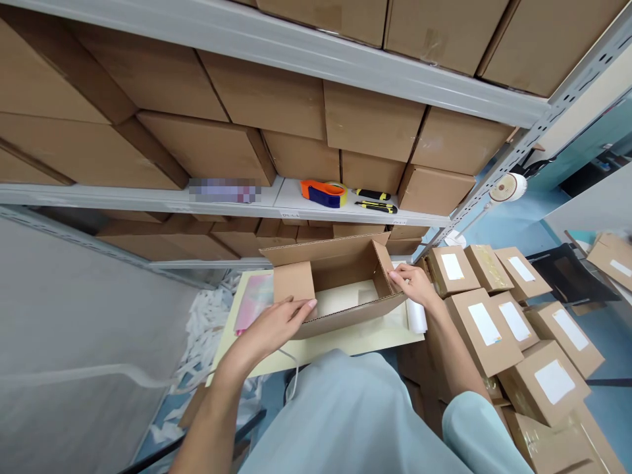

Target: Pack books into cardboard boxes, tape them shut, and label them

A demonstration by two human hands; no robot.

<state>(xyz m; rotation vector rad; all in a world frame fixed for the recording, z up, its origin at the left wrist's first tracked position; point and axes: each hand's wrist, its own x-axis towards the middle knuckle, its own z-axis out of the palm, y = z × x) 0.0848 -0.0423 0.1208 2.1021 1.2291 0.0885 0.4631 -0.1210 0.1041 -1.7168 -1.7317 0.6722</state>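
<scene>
A cardboard box point(340, 322) stands upright on the pale yellow tabletop point(276, 359), its top flaps raised or folded out. A pale surface shows inside at the bottom; I cannot tell whether it is the tabletop. My left hand point(274, 327) is at the near left corner, fingers and thumb closed on the edge by the left flap point(293, 284). On the other side, my right hand point(415, 284) pinches the right end flap point(382, 260) between thumb and fingers. A pinkish clear plastic sheet or bag point(254, 303) lies left of the box. Beside its right end is a white roll point(416, 317).
An orange and blue tape dispenser point(320, 193) and two yellow-black utility knives point(376, 207) lie on the metal shelf point(291, 209), among stacked cartons. Labelled parcels point(486, 332) are piled at right. White paper strips point(210, 322) heap at left. A small fan point(508, 187) stands behind.
</scene>
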